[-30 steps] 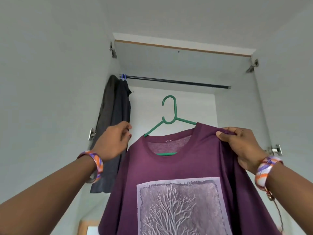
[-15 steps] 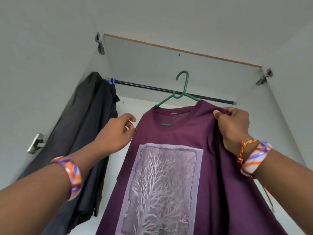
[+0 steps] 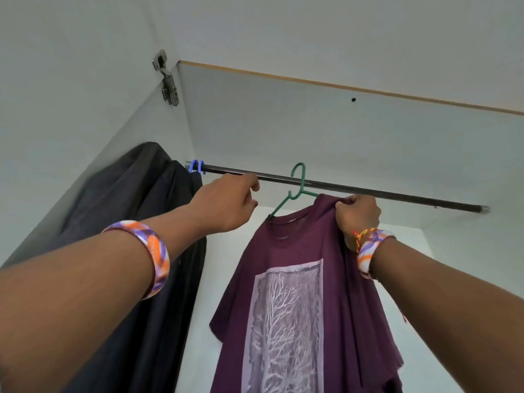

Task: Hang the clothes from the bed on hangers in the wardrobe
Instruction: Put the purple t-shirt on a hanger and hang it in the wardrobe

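Note:
A maroon T-shirt (image 3: pixel 300 251) with a pale tree print hangs on a green hanger (image 3: pixel 295 191). My right hand (image 3: pixel 357 215) grips the shirt's right shoulder and holds it up at the dark wardrobe rail (image 3: pixel 397 195). The hanger's hook reaches above the rail; whether it sits on the rail I cannot tell. My left hand (image 3: pixel 226 205) is raised just left of the hanger, below the rail, with fingers loosely curled and nothing in it.
Dark garments (image 3: pixel 136 222) hang at the rail's left end on blue hanger hooks (image 3: pixel 197 166), close beside my left arm. The wardrobe's top panel (image 3: pixel 312 123) lies above the rail, and a door hinge (image 3: pixel 167 80) sits at the upper left. To the right, the rail is bare.
Both hands have risen toward the rail. The shirt and hanger moved up with my right hand, so the hook now stands at the rail. My left hand moved up near the rail.

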`<state>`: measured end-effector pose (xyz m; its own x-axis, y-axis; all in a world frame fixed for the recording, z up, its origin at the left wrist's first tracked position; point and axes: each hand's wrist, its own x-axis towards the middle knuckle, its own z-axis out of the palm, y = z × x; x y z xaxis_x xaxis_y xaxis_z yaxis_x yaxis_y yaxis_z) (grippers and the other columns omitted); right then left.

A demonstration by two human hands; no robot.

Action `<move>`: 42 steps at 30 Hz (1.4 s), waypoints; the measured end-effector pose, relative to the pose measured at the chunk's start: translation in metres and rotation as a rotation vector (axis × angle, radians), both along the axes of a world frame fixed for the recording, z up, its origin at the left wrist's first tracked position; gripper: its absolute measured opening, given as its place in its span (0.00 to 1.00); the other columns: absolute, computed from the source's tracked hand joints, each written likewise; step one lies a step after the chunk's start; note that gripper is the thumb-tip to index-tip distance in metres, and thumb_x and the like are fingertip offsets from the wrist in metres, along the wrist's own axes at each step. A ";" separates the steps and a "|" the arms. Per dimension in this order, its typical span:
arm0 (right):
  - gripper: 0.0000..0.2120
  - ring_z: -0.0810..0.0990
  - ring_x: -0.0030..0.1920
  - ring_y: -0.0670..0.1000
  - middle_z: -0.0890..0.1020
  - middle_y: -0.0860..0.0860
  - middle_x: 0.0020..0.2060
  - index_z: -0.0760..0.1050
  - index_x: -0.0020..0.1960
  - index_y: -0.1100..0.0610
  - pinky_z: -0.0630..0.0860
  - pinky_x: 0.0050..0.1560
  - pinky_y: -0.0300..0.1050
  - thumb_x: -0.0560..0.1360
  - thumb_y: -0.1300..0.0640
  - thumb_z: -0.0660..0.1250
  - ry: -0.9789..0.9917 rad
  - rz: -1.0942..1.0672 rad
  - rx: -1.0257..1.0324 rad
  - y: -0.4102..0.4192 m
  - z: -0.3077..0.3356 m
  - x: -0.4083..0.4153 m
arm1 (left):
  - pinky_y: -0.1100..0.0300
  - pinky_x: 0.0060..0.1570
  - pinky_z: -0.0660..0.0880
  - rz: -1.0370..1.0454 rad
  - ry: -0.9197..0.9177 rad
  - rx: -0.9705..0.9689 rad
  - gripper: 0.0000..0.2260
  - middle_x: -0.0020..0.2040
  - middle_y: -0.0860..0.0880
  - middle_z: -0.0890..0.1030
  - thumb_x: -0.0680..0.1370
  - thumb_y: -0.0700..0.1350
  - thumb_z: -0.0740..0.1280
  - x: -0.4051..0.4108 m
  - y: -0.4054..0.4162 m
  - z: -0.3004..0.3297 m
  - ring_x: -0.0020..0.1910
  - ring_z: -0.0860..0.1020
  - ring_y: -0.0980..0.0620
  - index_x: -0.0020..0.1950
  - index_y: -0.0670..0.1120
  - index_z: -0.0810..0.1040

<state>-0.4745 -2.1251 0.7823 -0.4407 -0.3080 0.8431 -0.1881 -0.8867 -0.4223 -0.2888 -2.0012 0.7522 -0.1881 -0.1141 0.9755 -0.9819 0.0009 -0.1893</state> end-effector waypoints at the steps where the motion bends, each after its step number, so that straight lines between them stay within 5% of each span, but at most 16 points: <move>1: 0.09 0.77 0.53 0.65 0.80 0.65 0.51 0.79 0.51 0.66 0.72 0.55 0.49 0.74 0.63 0.63 -0.009 0.003 0.004 -0.005 0.011 0.009 | 0.52 0.51 0.74 0.030 -0.016 0.011 0.13 0.50 0.52 0.80 0.79 0.46 0.60 0.005 -0.001 0.007 0.48 0.75 0.51 0.63 0.48 0.71; 9: 0.11 0.75 0.57 0.66 0.77 0.66 0.56 0.75 0.54 0.70 0.71 0.54 0.49 0.76 0.64 0.59 0.092 -0.033 0.013 -0.027 0.072 0.060 | 0.53 0.53 0.74 0.337 -0.223 0.088 0.14 0.55 0.54 0.78 0.80 0.48 0.57 0.032 -0.010 0.027 0.56 0.74 0.51 0.65 0.49 0.68; 20: 0.10 0.76 0.56 0.65 0.78 0.66 0.55 0.75 0.55 0.69 0.73 0.52 0.50 0.77 0.64 0.60 0.302 -0.244 -0.041 -0.055 0.083 0.095 | 0.59 0.43 0.67 0.490 -0.263 0.114 0.13 0.43 0.57 0.74 0.80 0.47 0.57 0.052 -0.015 0.039 0.43 0.67 0.55 0.64 0.49 0.69; 25: 0.11 0.77 0.56 0.61 0.78 0.61 0.55 0.74 0.58 0.65 0.74 0.50 0.49 0.76 0.66 0.62 0.368 -0.298 -0.057 -0.052 0.088 0.113 | 0.61 0.41 0.64 0.607 -0.288 0.157 0.10 0.46 0.54 0.75 0.79 0.46 0.57 0.052 -0.012 0.035 0.42 0.67 0.55 0.58 0.51 0.73; 33: 0.10 0.75 0.57 0.63 0.76 0.63 0.57 0.72 0.56 0.65 0.72 0.53 0.48 0.78 0.64 0.58 0.473 0.002 -0.066 -0.044 0.091 0.141 | 0.59 0.39 0.67 0.752 -0.260 0.109 0.09 0.48 0.52 0.77 0.76 0.43 0.58 0.053 0.020 0.045 0.49 0.75 0.48 0.50 0.51 0.77; 38: 0.10 0.74 0.60 0.62 0.76 0.63 0.55 0.68 0.40 0.62 0.70 0.55 0.45 0.79 0.59 0.59 0.518 0.276 -0.102 -0.019 0.094 0.177 | 0.58 0.41 0.69 0.797 -0.176 0.109 0.10 0.52 0.50 0.78 0.75 0.43 0.58 0.052 0.038 0.050 0.51 0.76 0.46 0.49 0.54 0.77; 42: 0.13 0.73 0.61 0.62 0.75 0.64 0.60 0.71 0.58 0.67 0.69 0.56 0.45 0.79 0.59 0.59 0.546 0.399 -0.102 -0.004 0.087 0.209 | 0.57 0.43 0.69 0.763 -0.157 0.070 0.10 0.52 0.49 0.78 0.75 0.43 0.59 0.047 0.050 0.043 0.51 0.76 0.45 0.49 0.54 0.78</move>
